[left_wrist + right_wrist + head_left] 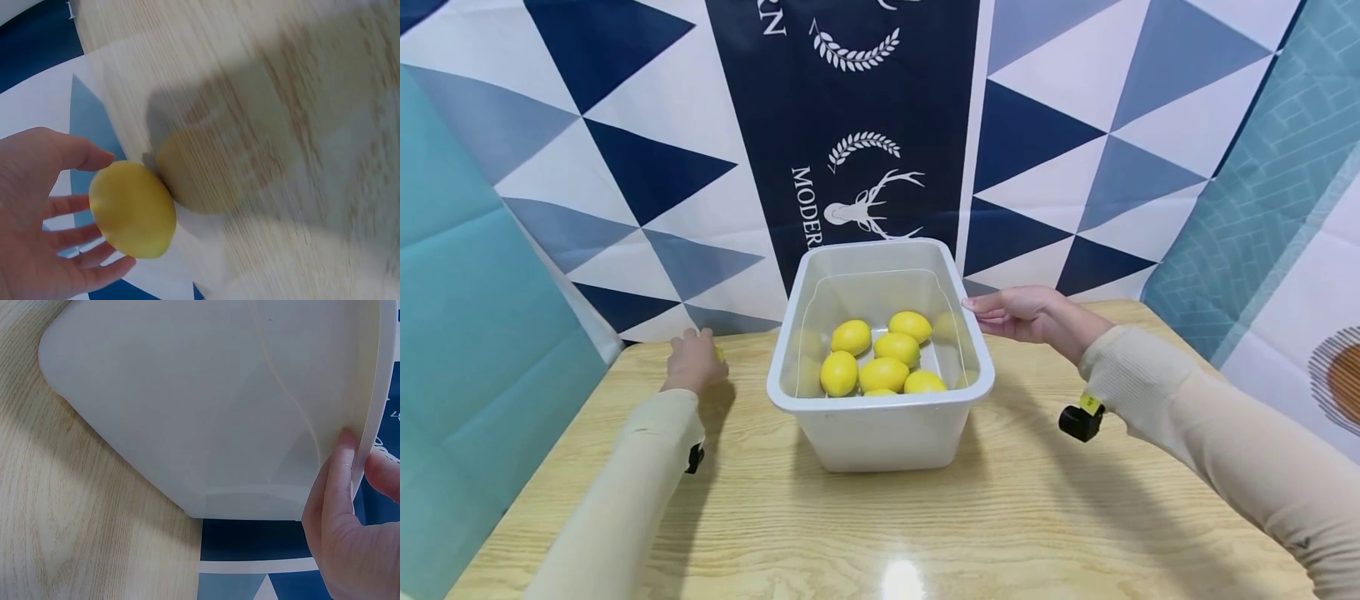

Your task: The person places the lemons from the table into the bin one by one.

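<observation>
A yellow lemon point(133, 209) is between the thumb and fingers of my left hand point(56, 219), at the left back part of the table. In the head view that left hand point(694, 361) hides most of the fruit. My right hand point(1030, 315) grips the right rim of a light grey plastic bin point(880, 437); in the right wrist view the hand point(350, 531) has its thumb on one side of the rim and its fingers along the bin's outer wall point(169, 412). Several lemons point(883, 376) lie on the bin's bottom, the nearest partly hidden by the front wall.
The bin stands upright in the middle of a wooden table point(760, 533). Behind the table hangs a patterned cloth point(865, 108) with triangles and a deer head. Teal cloth point(482, 333) borders the left side, and more patterned cloth point(1247, 233) the right.
</observation>
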A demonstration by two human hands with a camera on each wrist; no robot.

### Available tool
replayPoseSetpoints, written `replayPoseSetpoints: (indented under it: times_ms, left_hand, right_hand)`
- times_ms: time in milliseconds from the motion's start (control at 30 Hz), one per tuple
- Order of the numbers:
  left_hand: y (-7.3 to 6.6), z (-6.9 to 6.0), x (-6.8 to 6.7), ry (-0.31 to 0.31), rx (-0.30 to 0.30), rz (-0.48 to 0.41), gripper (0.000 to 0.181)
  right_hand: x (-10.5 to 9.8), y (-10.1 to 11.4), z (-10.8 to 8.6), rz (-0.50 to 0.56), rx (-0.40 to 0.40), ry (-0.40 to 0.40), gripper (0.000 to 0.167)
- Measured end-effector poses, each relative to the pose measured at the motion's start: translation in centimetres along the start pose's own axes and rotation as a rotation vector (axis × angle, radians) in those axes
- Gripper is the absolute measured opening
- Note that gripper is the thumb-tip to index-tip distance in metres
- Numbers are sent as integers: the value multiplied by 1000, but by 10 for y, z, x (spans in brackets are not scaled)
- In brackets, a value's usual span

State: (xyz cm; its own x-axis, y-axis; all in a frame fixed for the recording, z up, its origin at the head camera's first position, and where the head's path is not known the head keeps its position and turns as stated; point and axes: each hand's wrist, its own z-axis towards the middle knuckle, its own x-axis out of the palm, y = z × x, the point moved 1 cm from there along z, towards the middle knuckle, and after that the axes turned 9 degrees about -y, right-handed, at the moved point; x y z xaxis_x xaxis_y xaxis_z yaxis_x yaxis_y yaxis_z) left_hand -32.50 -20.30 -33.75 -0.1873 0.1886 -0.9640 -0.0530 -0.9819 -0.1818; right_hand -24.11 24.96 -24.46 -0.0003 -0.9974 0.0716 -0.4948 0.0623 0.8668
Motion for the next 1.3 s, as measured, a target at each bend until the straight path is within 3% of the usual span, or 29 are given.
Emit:
replayPoseSetpoints:
  times_ms: [500, 833, 1300]
  left_hand:
    - [4, -7, -1, 2, 45, -17, 52]
    - [-1, -14, 1, 12, 118, -19, 45]
    - [-3, -25, 7, 76, 167, -38, 52]
  right_hand:
    - [1, -1, 0, -24, -17, 10, 17]
    - [0, -1, 1, -5, -14, -2, 13]
    - [0, 0, 1, -4, -3, -11, 12]
